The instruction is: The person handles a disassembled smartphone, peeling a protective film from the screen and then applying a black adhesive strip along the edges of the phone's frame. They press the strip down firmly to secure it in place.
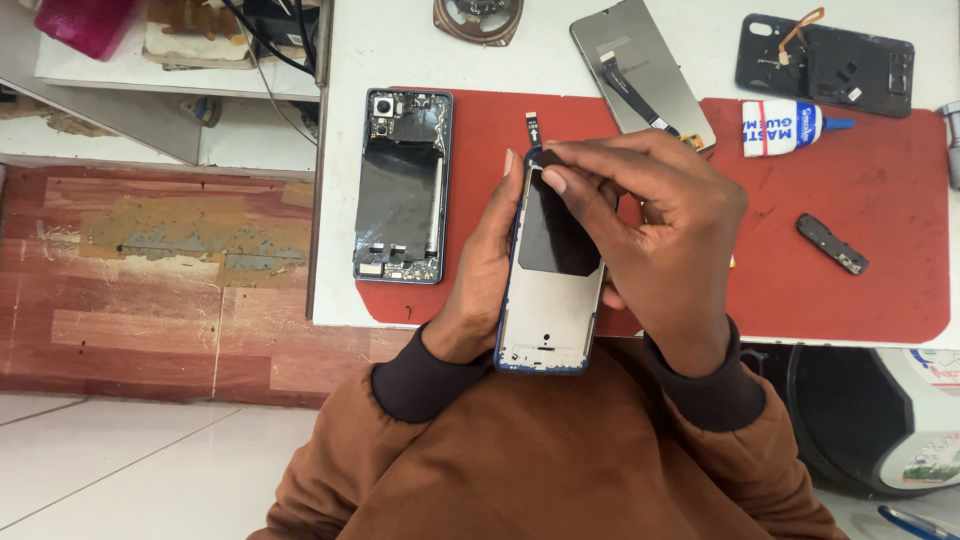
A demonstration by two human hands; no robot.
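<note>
Left hand [480, 290] gripping phone frame [550, 300], right hand [660, 240] pinching its top, white glue tube [785, 127] beyond

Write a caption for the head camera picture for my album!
Left hand holds a blue phone frame while right hand picks at its top, above a red mat.
</note>
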